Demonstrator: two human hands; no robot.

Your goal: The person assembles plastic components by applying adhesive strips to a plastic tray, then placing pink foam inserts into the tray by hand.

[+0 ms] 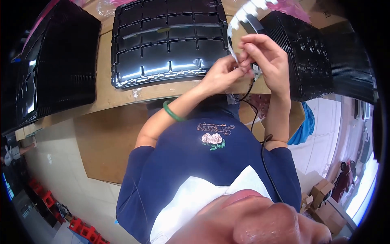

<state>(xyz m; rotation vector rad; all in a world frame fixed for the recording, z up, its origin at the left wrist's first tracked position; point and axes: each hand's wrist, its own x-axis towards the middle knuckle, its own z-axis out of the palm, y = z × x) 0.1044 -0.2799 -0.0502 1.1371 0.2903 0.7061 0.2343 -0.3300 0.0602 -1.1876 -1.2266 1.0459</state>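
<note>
A curved white strip [233, 40] with a notched edge arcs up from my hands toward the far edge of the table. My left hand [222, 75], below a green bangle, is closed, its fingertips pinched at the strip's lower end. My right hand [271, 65] is closed beside it, thumb and fingers pressed together close to the strip; what lies between these fingertips is too small to make out. The fingertips of both hands nearly meet. Just left of them, a black plastic tray [156, 61] with moulded compartments lies on the table.
Tall stacks of black trays stand at the left [77, 53] and right [302, 61] of the cardboard-coloured tabletop [104, 65]. A black cable [254, 112] hangs from near my hands along my body. An open carton [295, 118] with a blue bag stands below the table's right edge.
</note>
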